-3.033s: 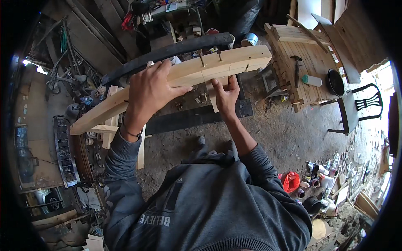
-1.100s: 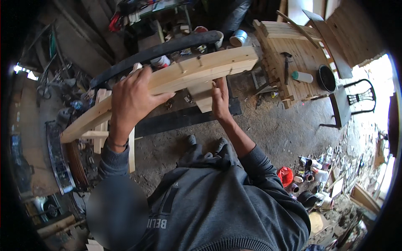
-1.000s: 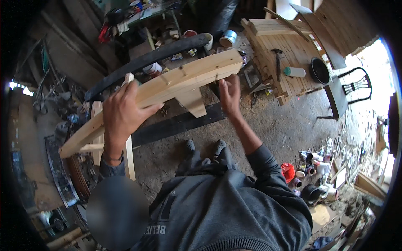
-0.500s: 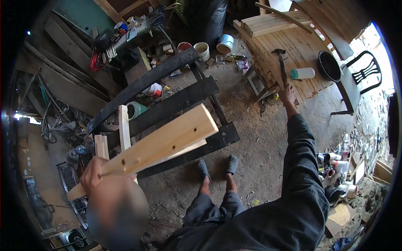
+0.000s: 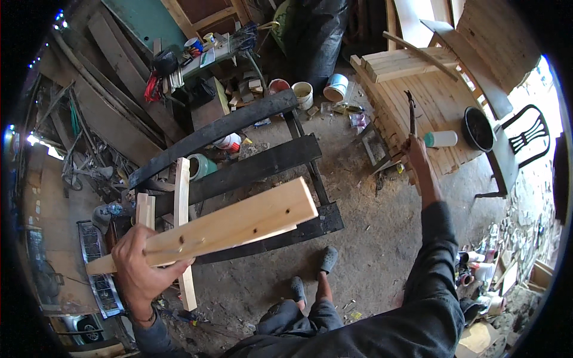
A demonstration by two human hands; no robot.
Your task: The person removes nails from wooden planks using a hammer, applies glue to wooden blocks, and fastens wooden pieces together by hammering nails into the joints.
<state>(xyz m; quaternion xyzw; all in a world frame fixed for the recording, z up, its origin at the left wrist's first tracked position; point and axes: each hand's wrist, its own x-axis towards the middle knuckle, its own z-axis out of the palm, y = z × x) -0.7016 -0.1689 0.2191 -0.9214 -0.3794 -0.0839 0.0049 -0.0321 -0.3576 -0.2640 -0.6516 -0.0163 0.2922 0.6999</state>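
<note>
The left hand [image 5: 140, 265] is clamping a pale wooden plank [image 5: 239, 221], which is slanting above black rails [image 5: 250, 168]. Farther off, the right hand [image 5: 416, 150] is gripping a claw hammer [image 5: 412, 121] (its head is pointing away) over the slatted worktop [image 5: 441, 104], where a green-capped bottle [image 5: 443, 139] and black basin [image 5: 477, 143] are sitting.

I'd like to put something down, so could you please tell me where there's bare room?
The wooden table is bare between the hammer in the right hand, stacked boards, black basin and bottle. Floor between table and slippers is mostly open; containers crowd the lower right.
</note>
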